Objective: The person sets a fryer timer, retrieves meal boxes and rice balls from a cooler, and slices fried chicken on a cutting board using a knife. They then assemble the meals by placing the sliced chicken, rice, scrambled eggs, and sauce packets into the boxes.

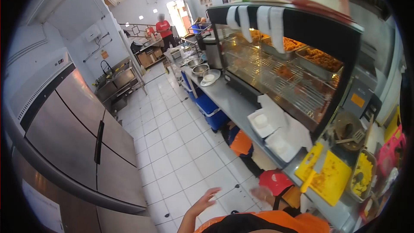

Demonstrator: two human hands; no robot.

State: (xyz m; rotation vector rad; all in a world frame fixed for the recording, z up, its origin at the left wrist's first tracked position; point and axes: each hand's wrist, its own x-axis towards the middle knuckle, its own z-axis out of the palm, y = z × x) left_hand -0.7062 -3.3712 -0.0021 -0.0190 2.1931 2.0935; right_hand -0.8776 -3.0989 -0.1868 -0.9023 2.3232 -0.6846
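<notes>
My left hand (206, 201) is raised over the tiled floor, fingers apart, holding nothing. Opposite it, my right hand (261, 193) is blurred by motion; its fingers look spread and nothing shows in them. Just beside the right hand is a red cap (275, 182), low by the counter's edge. On the counter to the right lies a yellow cutting board (334, 183) with crumbs on it. A yellow-handled knife (311, 177) rests across the board. Farther along sit white takeaway boxes (261, 121) with white contents. Neither hand touches these items.
A glass warming cabinet (280, 71) with trays of fried food stands on the steel counter (239, 105). Metal bowls (200, 69) sit farther back. A large steel fridge (73, 133) lines the left. Blue boxes (211, 110) stand under the counter. A person in red (164, 28) is far off.
</notes>
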